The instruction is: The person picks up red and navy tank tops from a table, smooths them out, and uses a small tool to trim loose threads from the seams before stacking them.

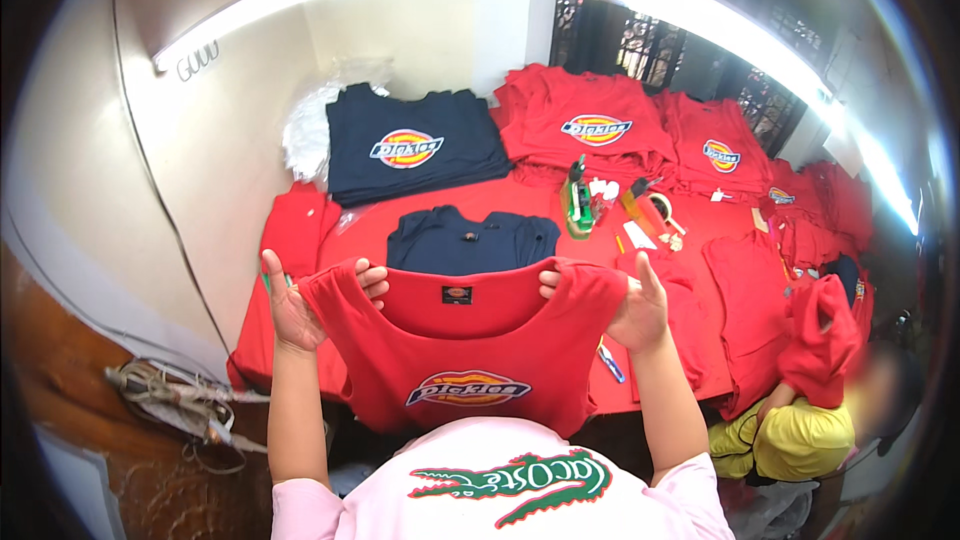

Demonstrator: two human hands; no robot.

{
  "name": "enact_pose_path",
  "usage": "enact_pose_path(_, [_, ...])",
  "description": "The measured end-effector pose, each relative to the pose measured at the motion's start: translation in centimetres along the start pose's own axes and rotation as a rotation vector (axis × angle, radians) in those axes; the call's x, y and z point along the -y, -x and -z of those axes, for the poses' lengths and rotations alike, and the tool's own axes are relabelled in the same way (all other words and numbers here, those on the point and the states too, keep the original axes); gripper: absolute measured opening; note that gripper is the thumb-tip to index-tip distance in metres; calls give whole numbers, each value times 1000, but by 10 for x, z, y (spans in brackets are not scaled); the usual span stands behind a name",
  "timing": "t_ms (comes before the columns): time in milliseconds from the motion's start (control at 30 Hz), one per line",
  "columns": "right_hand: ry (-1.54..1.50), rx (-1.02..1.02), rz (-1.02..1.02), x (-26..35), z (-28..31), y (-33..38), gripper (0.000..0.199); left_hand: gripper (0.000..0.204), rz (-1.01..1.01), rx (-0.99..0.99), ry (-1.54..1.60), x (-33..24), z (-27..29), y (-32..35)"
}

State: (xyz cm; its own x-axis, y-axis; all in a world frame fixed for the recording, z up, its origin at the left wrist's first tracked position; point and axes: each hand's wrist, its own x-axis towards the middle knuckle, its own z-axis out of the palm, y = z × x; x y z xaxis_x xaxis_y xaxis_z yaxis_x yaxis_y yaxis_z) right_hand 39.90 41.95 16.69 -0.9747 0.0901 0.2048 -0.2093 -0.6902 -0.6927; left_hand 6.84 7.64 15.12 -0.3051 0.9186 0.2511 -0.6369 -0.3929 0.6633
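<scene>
I hold a red T-shirt [470, 345] up in front of me by its shoulders, its printed front side facing me and a small black neck label showing. My left hand [292, 308] grips the left shoulder and my right hand [632, 308] grips the right shoulder. Just behind the shirt lies a folded navy T-shirt [470, 240] on the red-covered table [370, 225].
A navy shirt stack [415, 145] and red shirt stacks [595, 125] lie at the back. A green tool [577, 202], tape roll [660, 208] and small items sit mid-table. More red shirts [750, 310] lie right. A person in yellow [790, 435] handles a red shirt at lower right.
</scene>
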Motion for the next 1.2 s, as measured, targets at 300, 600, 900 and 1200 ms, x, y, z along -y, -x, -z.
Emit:
enact_pose_path(300, [126,-60,-30,20,44,-69,111,139,33,-39,2,-10,74,-81])
enact_pose_path(600, [11,-264,59,-13,58,-107,115,137,102,-145,127,11,76,-106])
enact_pose_path(900, [400,-411,337,-102,-21,-113,125,117,-58,-186,-580,88,-47,-70])
enact_pose_path(1200, [391,-383,345,-133,-33,-46,126,77,407,-302,-331,84,-135,-51])
